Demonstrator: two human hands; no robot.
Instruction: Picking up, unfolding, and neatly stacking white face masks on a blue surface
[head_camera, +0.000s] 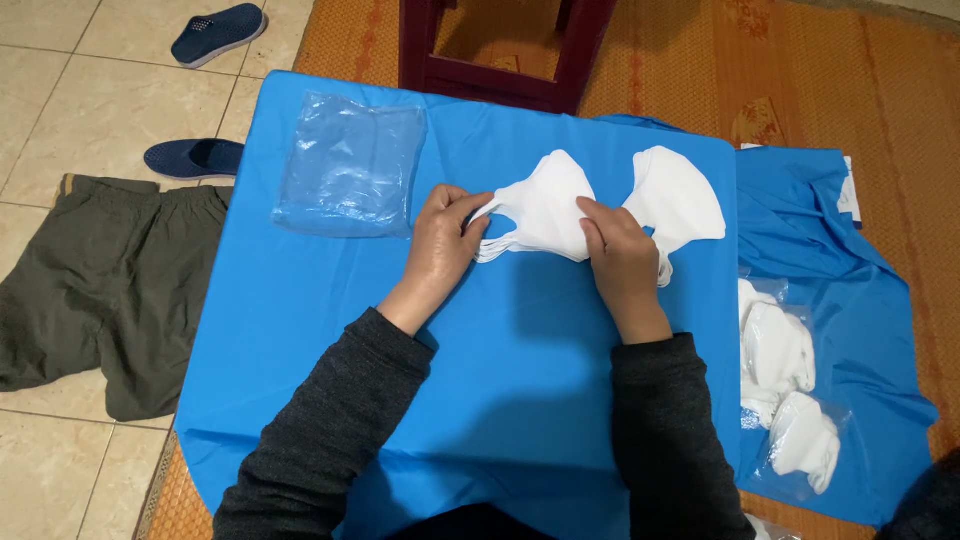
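A stack of white face masks (545, 205) lies on the blue cloth (330, 330) that covers the low table. My left hand (440, 245) pinches the ear loops at the stack's left end. My right hand (620, 255) presses on the stack's right side with fingers closed over it. A second white mask pile (678, 195) lies just to the right, touching my right hand's far side. A pile of clear plastic bags (350, 165) rests at the table's back left, apart from both hands.
A dark red stool (500, 45) stands behind the table on an orange mat. Bagged white masks (785, 385) lie on blue cloth at the right. Olive shorts (100, 290) and two dark blue shoes (215, 30) lie on the tiled floor at left.
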